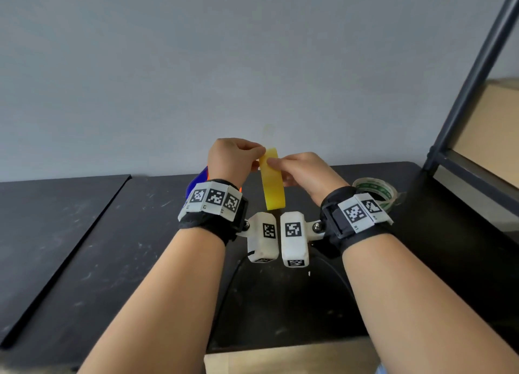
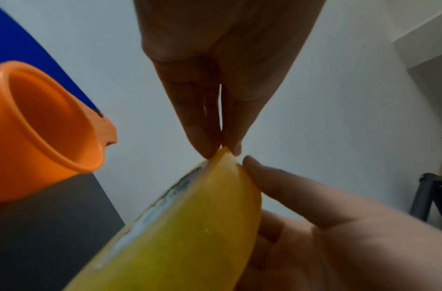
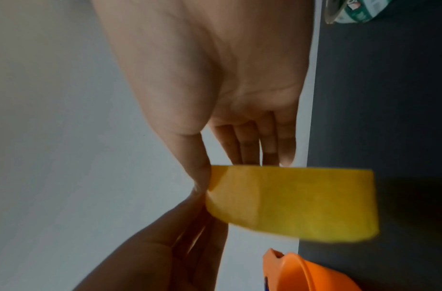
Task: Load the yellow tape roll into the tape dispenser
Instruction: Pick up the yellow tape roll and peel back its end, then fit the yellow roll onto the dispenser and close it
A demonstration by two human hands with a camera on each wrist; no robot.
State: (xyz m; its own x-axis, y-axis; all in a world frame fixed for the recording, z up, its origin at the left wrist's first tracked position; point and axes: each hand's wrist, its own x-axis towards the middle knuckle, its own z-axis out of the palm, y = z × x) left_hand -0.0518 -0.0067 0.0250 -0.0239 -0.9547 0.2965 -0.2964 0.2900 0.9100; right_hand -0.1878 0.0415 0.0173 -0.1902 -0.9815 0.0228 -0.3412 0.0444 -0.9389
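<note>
The yellow tape roll (image 1: 271, 181) is held on edge above the black table, between both hands. My right hand (image 1: 295, 171) grips the roll (image 3: 289, 204), thumb on its top rim and fingers behind it. My left hand (image 1: 236, 157) pinches the top edge of the roll (image 2: 190, 226) with its fingertips (image 2: 210, 145). The blue and orange tape dispenser (image 1: 196, 181) stands on the table behind my left wrist, mostly hidden; its orange hub (image 2: 40, 126) shows large in the left wrist view and its orange part (image 3: 314, 273) at the bottom of the right wrist view.
A clear tape roll with green print (image 1: 375, 189) lies on the black table (image 1: 112, 247) behind my right wrist. A dark metal shelf frame (image 1: 474, 73) rises at the right. A grey wall stands close behind the table. A light wooden edge (image 1: 280, 359) runs along the front.
</note>
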